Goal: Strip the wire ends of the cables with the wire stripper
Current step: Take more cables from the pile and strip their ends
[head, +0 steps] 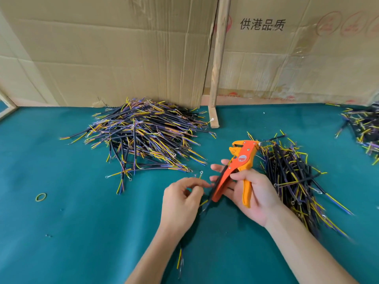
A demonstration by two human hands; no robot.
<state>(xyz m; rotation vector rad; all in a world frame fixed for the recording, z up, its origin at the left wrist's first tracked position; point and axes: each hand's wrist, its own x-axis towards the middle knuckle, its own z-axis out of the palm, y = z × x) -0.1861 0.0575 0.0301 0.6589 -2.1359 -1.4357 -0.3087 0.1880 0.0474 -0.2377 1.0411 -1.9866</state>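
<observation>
My right hand (254, 193) grips the handles of an orange wire stripper (243, 156), whose jaws point up and left above the teal table (82, 232). The handles are spread apart. Just left of it, my left hand (180, 199) has its fingers curled and pinches a thin black cable (180, 259). The cable's yellow and blue ends trail below my forearm, and its upper part is blurred beside the stripper's handle. A big pile of cables (143, 136) lies at the back centre-left. A second pile (291, 177) lies just right of my right hand.
A third heap of cables (365, 128) sits at the far right edge. A yellow rubber band (41, 197) lies on the left of the table. Cardboard sheets (102, 48) and a wooden post (218, 58) wall off the back.
</observation>
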